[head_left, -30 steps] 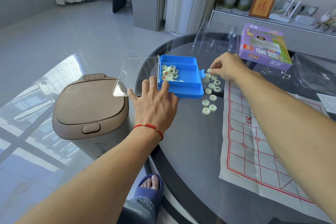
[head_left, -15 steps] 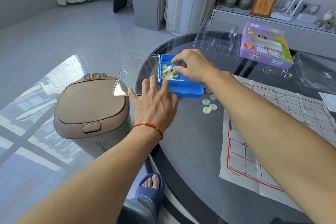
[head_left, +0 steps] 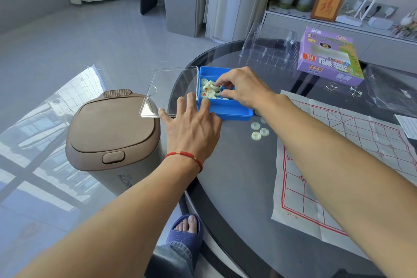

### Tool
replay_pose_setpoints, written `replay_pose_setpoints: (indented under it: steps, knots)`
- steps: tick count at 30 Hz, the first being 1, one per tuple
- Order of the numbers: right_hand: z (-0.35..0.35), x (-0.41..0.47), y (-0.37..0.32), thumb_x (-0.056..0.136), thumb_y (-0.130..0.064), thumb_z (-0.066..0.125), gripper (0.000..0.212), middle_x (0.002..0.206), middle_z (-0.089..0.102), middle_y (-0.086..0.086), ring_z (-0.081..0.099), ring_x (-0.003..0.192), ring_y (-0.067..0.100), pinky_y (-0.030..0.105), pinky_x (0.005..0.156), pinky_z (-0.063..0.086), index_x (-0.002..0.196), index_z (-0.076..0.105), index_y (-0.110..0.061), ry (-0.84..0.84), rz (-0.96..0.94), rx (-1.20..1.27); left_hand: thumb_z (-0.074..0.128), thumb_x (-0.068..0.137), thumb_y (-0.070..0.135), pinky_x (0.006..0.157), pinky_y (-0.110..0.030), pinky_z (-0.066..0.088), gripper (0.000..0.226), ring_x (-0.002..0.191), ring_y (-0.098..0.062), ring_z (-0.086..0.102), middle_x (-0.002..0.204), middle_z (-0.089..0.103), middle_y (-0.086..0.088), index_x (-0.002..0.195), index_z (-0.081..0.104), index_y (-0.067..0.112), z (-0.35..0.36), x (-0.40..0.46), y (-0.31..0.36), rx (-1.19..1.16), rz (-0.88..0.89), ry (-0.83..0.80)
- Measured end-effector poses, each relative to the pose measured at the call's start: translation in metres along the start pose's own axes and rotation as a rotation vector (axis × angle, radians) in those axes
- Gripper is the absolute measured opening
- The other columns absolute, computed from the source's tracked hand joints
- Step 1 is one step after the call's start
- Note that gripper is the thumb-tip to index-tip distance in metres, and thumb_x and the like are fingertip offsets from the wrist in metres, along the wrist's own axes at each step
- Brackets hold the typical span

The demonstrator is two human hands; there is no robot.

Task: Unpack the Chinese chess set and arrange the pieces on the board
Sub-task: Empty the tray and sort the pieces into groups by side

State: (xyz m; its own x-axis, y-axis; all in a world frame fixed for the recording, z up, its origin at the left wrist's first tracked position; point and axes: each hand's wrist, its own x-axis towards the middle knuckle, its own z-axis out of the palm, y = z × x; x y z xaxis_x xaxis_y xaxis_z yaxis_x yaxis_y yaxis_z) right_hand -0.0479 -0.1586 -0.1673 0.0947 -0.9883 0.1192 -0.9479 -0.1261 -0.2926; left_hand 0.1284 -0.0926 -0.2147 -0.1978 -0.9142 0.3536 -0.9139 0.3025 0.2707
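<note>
A blue plastic case (head_left: 234, 113) sits open on the round glass table, its clear lid (head_left: 171, 90) folded out to the left. Several pale round chess pieces (head_left: 209, 90) lie in its left part. My left hand (head_left: 194, 126) rests flat against the case's front left corner, fingers straight. My right hand (head_left: 243, 88) reaches into the case with fingertips curled on the pieces; whether it pinches one is hidden. Three or so pieces (head_left: 259, 131) lie on the glass right of the case. The paper board (head_left: 343, 165) with red lines lies at the right.
A purple game box (head_left: 327, 58) and a clear plastic insert (head_left: 270, 47) stand at the back of the table (head_left: 237, 187). Metal ring puzzles (head_left: 343, 89) and a plastic bag (head_left: 392, 95) lie far right. A brown bin (head_left: 112, 133) stands left of the table. My sandalled foot (head_left: 187, 230) shows below.
My right hand has left the loose pieces beside the board and moved left into the blue case, settling lower among the pieces. My left hand has stayed in place.
</note>
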Motion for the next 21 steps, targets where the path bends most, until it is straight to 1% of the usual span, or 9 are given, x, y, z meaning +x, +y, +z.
replay_pose_setpoints:
  steps: [2, 5, 7, 9, 13, 15, 17, 20, 21]
  knots:
    - [0.002, 0.000, -0.001, 0.087, -0.018, 0.080, 0.031, 0.102, 0.072, 0.006, 0.066, 0.095, 0.022, 0.036, 0.091, 0.054, 0.118, 0.075, -0.020, 0.022, 0.002, 0.011, 0.038, 0.098, 0.038, 0.098, -0.068, 0.034, 0.029, 0.115, -0.027, 0.048, 0.122, 0.049, -0.005, 0.111, 0.055, 0.020, 0.000, 0.000, 0.000, 0.003, 0.000, 0.000]
    - [0.002, 0.002, -0.002, 0.087, -0.020, 0.080, 0.034, 0.106, 0.072, 0.007, 0.065, 0.096, 0.023, 0.039, 0.094, 0.054, 0.121, 0.074, -0.018, 0.031, 0.019, -0.001, 0.039, 0.098, 0.039, 0.098, -0.068, 0.035, 0.029, 0.114, -0.027, 0.048, 0.122, 0.049, -0.006, 0.111, 0.055, 0.020, -0.001, 0.000, 0.000, 0.006, 0.002, 0.004]
    - [0.000, 0.004, -0.002, 0.088, -0.023, 0.079, 0.037, 0.111, 0.070, 0.008, 0.064, 0.099, 0.024, 0.037, 0.095, 0.052, 0.124, 0.072, -0.018, 0.006, 0.040, -0.015, 0.038, 0.098, 0.039, 0.098, -0.068, 0.034, 0.029, 0.115, -0.028, 0.048, 0.123, 0.049, -0.006, 0.112, 0.055, 0.020, -0.001, 0.000, 0.000, 0.007, 0.002, 0.001]
    - [-0.003, 0.004, -0.003, 0.091, -0.024, 0.077, 0.035, 0.108, 0.068, 0.007, 0.061, 0.097, 0.023, 0.034, 0.090, 0.050, 0.125, 0.072, -0.018, -0.035, 0.051, -0.027, 0.038, 0.098, 0.039, 0.099, -0.068, 0.034, 0.030, 0.116, -0.027, 0.048, 0.124, 0.049, -0.006, 0.113, 0.055, 0.020, -0.001, 0.000, 0.000, 0.004, 0.002, -0.006]
    - [-0.014, 0.000, -0.004, 0.088, -0.019, 0.079, 0.024, 0.101, 0.072, 0.007, 0.066, 0.094, 0.024, 0.037, 0.087, 0.055, 0.112, 0.078, -0.015, -0.070, 0.050, -0.062, 0.037, 0.098, 0.040, 0.100, -0.069, 0.033, 0.032, 0.118, -0.027, 0.047, 0.126, 0.048, -0.006, 0.115, 0.055, 0.020, -0.001, 0.000, 0.000, 0.002, 0.004, -0.012]
    - [-0.019, -0.002, 0.000, 0.085, -0.018, 0.082, 0.020, 0.096, 0.072, 0.007, 0.067, 0.091, 0.026, 0.034, 0.082, 0.054, 0.104, 0.079, -0.013, -0.078, 0.070, -0.092, 0.038, 0.098, 0.040, 0.099, -0.069, 0.034, 0.032, 0.117, -0.028, 0.048, 0.125, 0.049, -0.006, 0.114, 0.055, 0.019, -0.002, 0.000, 0.000, -0.002, 0.006, -0.008]
    - [-0.023, -0.003, 0.003, 0.082, -0.021, 0.085, 0.022, 0.092, 0.071, 0.006, 0.067, 0.089, 0.025, 0.031, 0.078, 0.051, 0.100, 0.077, -0.012, -0.081, 0.086, -0.116, 0.038, 0.097, 0.040, 0.099, -0.069, 0.034, 0.032, 0.117, -0.028, 0.047, 0.126, 0.049, -0.006, 0.115, 0.055, 0.020, -0.002, 0.000, 0.000, 0.004, 0.009, -0.010]
    - [-0.021, -0.003, 0.003, 0.080, -0.021, 0.086, 0.031, 0.095, 0.070, 0.005, 0.066, 0.091, 0.025, 0.035, 0.084, 0.054, 0.108, 0.075, -0.013, -0.079, 0.081, -0.110, 0.037, 0.097, 0.041, 0.099, -0.069, 0.035, 0.033, 0.118, -0.028, 0.047, 0.127, 0.048, -0.006, 0.116, 0.055, 0.020, -0.002, 0.000, 0.000, 0.011, 0.014, -0.016]
    - [-0.020, -0.003, 0.003, 0.081, -0.021, 0.086, 0.030, 0.096, 0.071, 0.005, 0.066, 0.091, 0.025, 0.036, 0.086, 0.056, 0.109, 0.076, -0.013, -0.079, 0.078, -0.107, 0.037, 0.098, 0.041, 0.099, -0.069, 0.035, 0.033, 0.119, -0.028, 0.047, 0.127, 0.048, -0.006, 0.116, 0.055, 0.020, -0.003, -0.001, 0.000, 0.011, 0.014, -0.018]
